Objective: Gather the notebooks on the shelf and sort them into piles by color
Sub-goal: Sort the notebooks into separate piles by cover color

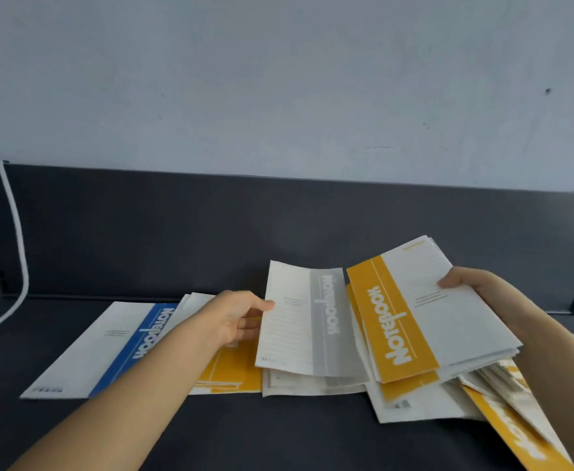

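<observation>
Dark shelf, pale wall: my left grip pinches a grey notebook; right grip clasps apparently several yellow notebooks.

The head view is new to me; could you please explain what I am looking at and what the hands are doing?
There is no machine here: a person wears one camera on the head, looking forward and down, so both bare arms reach in from below. The left hand pinches a grey notebook by its edge. The right hand holds a small stack topped by a yellow notebook. On the dark shelf lie a blue notebook, a second yellow notebook and more overlapping ones on the right. A white cable hangs at the far left.
</observation>
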